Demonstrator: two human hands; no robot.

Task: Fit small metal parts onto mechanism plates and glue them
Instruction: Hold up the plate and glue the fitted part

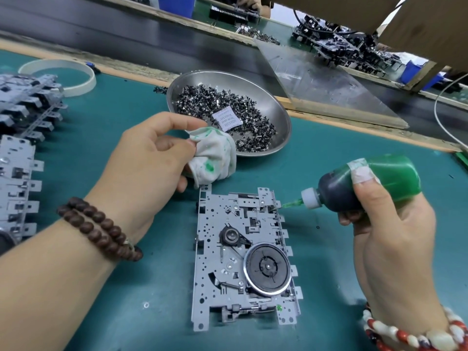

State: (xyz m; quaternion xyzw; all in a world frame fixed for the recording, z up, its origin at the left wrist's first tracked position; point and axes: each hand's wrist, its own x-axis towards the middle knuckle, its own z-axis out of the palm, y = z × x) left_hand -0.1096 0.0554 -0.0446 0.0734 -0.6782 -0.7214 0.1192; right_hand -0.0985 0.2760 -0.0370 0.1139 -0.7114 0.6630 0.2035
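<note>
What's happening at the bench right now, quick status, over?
Right hand grips green glue bottle, nozzle at mechanism plate upper right edge. Left hand holds stained rag. Bowl of small metal parts behind. Nothing blocking.

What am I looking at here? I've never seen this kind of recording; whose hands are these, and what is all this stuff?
This is one view from a camera worn on a person's head, looking down at a green workbench. The right hand grips a green glue bottle, its nozzle at the far right edge of a grey mechanism plate. The left hand holds a stained cloth. Behind sits a metal bowl of small parts, and more plates lie stacked at left.
</note>
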